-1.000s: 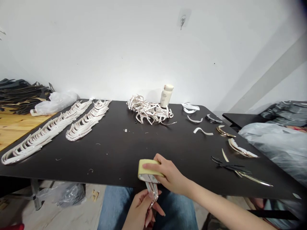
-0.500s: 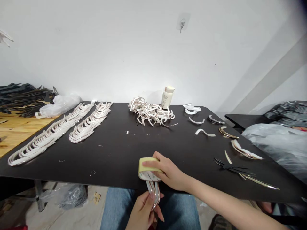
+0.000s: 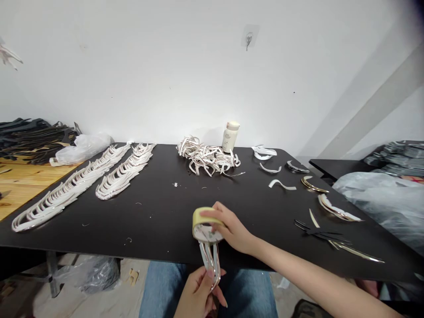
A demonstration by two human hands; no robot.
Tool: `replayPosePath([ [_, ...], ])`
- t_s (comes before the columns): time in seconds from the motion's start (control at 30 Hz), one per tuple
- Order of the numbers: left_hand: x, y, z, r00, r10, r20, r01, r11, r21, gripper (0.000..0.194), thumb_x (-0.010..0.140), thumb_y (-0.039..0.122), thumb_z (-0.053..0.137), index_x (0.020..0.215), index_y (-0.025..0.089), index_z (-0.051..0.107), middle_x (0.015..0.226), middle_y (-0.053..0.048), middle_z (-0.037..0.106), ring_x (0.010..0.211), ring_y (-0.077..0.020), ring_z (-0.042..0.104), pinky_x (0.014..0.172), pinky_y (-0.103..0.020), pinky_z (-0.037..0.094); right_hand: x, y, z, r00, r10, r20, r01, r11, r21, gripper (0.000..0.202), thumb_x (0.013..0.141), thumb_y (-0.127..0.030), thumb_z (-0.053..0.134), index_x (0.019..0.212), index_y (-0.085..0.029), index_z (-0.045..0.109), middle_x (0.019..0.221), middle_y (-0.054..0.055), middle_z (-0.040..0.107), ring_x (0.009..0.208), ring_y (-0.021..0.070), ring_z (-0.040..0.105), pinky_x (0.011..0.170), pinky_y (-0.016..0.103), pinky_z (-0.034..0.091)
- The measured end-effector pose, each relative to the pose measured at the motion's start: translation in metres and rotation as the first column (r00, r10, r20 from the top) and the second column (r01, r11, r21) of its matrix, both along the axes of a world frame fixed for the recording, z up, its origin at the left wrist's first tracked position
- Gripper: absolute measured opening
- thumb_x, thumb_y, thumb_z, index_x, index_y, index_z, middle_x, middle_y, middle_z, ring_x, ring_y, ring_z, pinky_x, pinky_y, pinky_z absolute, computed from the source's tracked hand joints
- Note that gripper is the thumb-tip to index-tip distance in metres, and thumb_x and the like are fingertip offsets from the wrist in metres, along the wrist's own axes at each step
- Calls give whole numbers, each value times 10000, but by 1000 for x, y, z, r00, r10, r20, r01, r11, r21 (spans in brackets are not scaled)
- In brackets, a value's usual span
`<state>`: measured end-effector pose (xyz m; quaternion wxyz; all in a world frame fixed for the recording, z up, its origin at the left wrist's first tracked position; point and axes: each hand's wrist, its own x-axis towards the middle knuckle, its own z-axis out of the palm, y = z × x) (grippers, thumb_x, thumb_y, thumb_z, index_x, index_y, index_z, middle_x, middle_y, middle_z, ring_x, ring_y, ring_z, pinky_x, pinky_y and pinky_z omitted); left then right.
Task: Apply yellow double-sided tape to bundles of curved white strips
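Note:
My left hand (image 3: 201, 289) pinches a small bundle of thin curved strips (image 3: 210, 260), white with shiny metallic edges, over my lap at the table's front edge. Above it, my right hand (image 3: 230, 227) is closed round a roll of yellowish tape (image 3: 202, 218), with fingers over its top and inside its ring. The upper ends of the strips meet the bottom of the roll. Whether tape sticks to them there I cannot make out.
Two long rows of overlapping strips (image 3: 71, 187) lie on the black table (image 3: 159, 225) at left. A tangled heap of strips (image 3: 208, 157) sits beside a cream bottle (image 3: 230, 137) at the back. Loose curved pieces (image 3: 338, 208) and black strips (image 3: 318, 230) lie at right.
My right hand has lifted and tilted the tape roll slightly, so more of its inner ring shows and more of the strips is exposed. The left hand keeps its grip.

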<state>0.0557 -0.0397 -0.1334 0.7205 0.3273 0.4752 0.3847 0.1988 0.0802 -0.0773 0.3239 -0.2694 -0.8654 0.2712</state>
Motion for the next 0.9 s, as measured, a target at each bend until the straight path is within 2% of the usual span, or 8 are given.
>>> replayPosePath([
  [0.07,-1,-1,-3,1000,2,16,-2,1000,-6,818,634,780,565,1012,62,665,501,-7,616,330,-34,258,404,-241,116,-1,3,1,998,-47,-51,48,999,11,438,900,-81,429,1278,-277,530,918,18,418,831,147,510,755,283,457],
  [0.2,-2,-1,-3,1000,-9,19,9,1000,-11,786,645,764,576,1009,74,673,510,-18,642,309,-33,255,393,-240,109,-1,3,-6,989,16,145,-35,990,135,445,892,-98,465,1277,-303,549,888,8,406,739,134,480,693,264,451],
  [0.27,-2,-1,-1,1000,-7,20,7,1000,-2,741,673,746,566,991,87,677,541,-33,675,297,-30,268,386,-238,114,-1,4,-8,983,24,184,-48,991,129,435,890,-97,470,1264,-299,561,879,6,410,729,131,480,689,264,453],
  [0.43,-3,-1,-1,1000,19,22,-19,1000,-6,664,705,726,549,906,109,688,610,-65,733,312,-42,364,390,-219,191,-4,14,-5,994,-93,-63,88,993,-80,366,960,-153,369,1280,-264,508,914,11,432,728,112,541,669,253,486],
  [0.5,-3,-2,0,1000,19,15,-19,1000,-8,655,702,726,553,900,116,688,659,-79,752,334,-52,407,411,-219,237,-6,15,-6,988,-122,-100,113,989,-92,369,962,-156,363,1284,-267,505,924,12,423,728,111,540,674,257,485],
  [0.6,-3,-3,3,1000,12,9,-11,1000,-3,674,683,742,556,903,120,692,698,-92,763,346,-57,426,434,-227,268,-9,13,-9,998,-39,42,38,999,20,397,897,-116,468,1239,-287,575,900,9,422,768,136,511,717,283,460],
  [0.7,-3,-4,5,1000,10,-6,-10,1000,-2,687,670,754,556,912,125,692,718,-93,766,349,-55,422,440,-228,270,-11,11,-6,984,3,179,-17,997,80,437,880,-83,466,1244,-296,579,881,4,415,739,131,488,700,278,446],
  [0.9,-4,-2,1,999,-1,-39,1,1000,4,735,658,772,545,936,108,690,720,-110,762,346,-54,382,411,-227,225,-14,18,12,987,-95,-130,81,990,-112,384,925,-109,388,1243,-261,540,904,8,420,729,118,532,659,251,470],
])
